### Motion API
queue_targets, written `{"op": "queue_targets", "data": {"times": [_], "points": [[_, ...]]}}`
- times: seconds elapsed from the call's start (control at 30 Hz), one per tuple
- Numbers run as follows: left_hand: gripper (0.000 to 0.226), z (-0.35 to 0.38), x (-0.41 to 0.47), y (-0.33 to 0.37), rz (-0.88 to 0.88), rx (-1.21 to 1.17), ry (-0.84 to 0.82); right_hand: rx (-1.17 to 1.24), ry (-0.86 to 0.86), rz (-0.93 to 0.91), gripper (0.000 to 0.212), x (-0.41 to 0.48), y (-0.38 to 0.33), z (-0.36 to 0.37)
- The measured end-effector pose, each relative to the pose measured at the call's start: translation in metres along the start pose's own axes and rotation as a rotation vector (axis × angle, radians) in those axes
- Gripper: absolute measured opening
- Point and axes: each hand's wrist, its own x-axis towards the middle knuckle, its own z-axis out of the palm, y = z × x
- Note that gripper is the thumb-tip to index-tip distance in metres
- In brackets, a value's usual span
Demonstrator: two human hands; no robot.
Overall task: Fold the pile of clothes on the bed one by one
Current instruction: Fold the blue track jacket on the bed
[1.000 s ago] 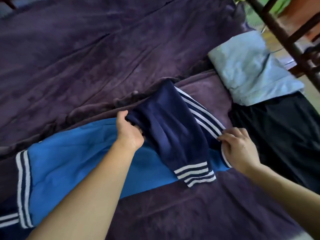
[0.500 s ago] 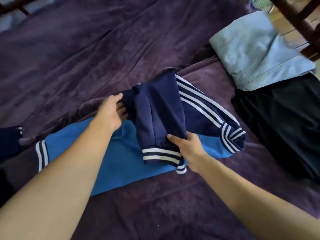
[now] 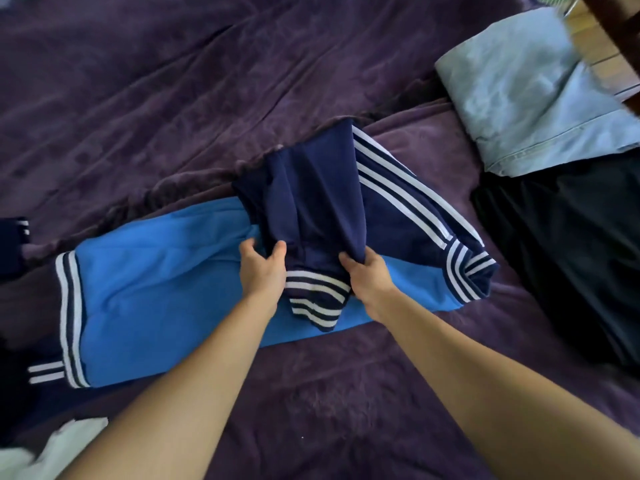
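Note:
A jacket lies across the purple bed: its bright blue body is spread flat, with white and navy striped trim at the left hem. A navy sleeve with white stripes is folded over the body. My left hand pinches the navy fabric just above the striped cuff. My right hand grips the same sleeve on the cuff's right side. A second striped cuff lies bunched to the right.
A folded pale blue garment sits at the far right, with a black garment below it. Dark and white clothes lie at the bottom left corner. A wooden frame crosses the top right.
My left hand has come down from the sleeve's upper edge to the cuff. My right hand has moved from the sleeve's right side to the cuff, so both hands now hold that end.

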Motion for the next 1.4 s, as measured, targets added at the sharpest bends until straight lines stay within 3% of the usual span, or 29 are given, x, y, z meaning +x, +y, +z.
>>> {"op": "queue_targets", "data": {"times": [0.07, 0.13, 0.2, 0.23, 0.27, 0.3, 0.37, 0.4, 0.47, 0.53, 0.6, 0.77, 0.87, 0.97, 1.03, 1.13, 1.23, 1.3, 1.4], "points": [[0.054, -0.009, -0.001, -0.001, 0.221, 0.253, 0.063, -0.412, 0.044, -0.03, 0.021, 0.002, 0.01, -0.011], [0.05, -0.014, -0.005, -0.001, 0.581, 0.51, 0.111, -0.593, 0.189, -0.239, 0.03, -0.003, 0.008, -0.032], [0.049, -0.006, -0.008, -0.007, 0.909, 0.737, 0.049, -0.677, 0.464, -0.53, 0.045, -0.006, -0.003, -0.067], [0.048, 0.001, -0.01, -0.012, 0.971, 0.853, -0.06, -0.76, 0.605, -0.58, 0.057, -0.003, -0.008, -0.089], [0.046, 0.009, -0.012, -0.018, 0.946, 0.957, -0.185, -0.834, 0.685, -0.513, 0.071, 0.0, -0.014, -0.111], [0.044, 0.016, -0.012, -0.025, 0.857, 1.027, -0.303, -0.881, 0.674, -0.332, 0.085, 0.003, -0.02, -0.13], [0.043, 0.026, -0.008, -0.036, 0.683, 1.043, -0.441, -0.836, 0.476, 0.028, 0.09, 0.007, -0.024, -0.15], [0.042, 0.029, -0.006, -0.037, 0.64, 1.005, -0.465, -0.746, 0.375, 0.086, 0.076, 0.005, -0.026, -0.15], [0.038, 0.025, -0.002, -0.032, 0.612, 0.82, -0.454, -0.486, 0.284, -0.018, 0.037, -0.003, -0.035, -0.14], [0.031, 0.009, 0.003, -0.025, 0.587, 0.526, -0.337, -0.313, 0.185, -0.203, 0.026, -0.021, -0.051, -0.122], [0.024, -0.021, 0.011, -0.023, 0.499, 0.312, -0.134, -0.235, 0.051, -0.354, 0.032, -0.046, -0.074, -0.089], [0.023, -0.113, 0.031, -0.053, 0.179, 0.182, 0.202, -0.779, -0.097, -0.571, 0.053, -0.075, -0.093, 0.037], [0.024, -0.155, 0.034, -0.077, 0.085, 0.177, 0.336, -0.889, -0.303, -0.504, 0.065, -0.065, -0.067, 0.117], [0.022, -0.17, 0.029, -0.092, 0.021, 0.227, 0.411, -0.86, -0.522, -0.198, 0.076, -0.044, -0.026, 0.15], [0.022, -0.165, 0.019, -0.093, 0.11, 0.281, 0.415, -0.85, -0.515, -0.137, 0.071, -0.034, -0.01, 0.144], [0.025, -0.138, -0.005, -0.09, 0.484, 0.389, 0.266, -0.559, -0.435, -0.167, 0.047, -0.029, -0.009, 0.122], [0.033, -0.1, -0.021, -0.084, 0.742, 0.548, 0.101, -0.468, -0.03, -0.444, 0.024, -0.026, -0.031, 0.076], [0.042, -0.078, -0.02, -0.081, 0.718, 0.627, -0.009, -0.56, 0.238, -0.545, 0.033, -0.016, -0.045, 0.044], [0.053, -0.052, -0.008, -0.083, 0.585, 0.692, -0.26, -0.652, 0.286, -0.487, 0.076, -0.002, -0.049, 0.034]]}}
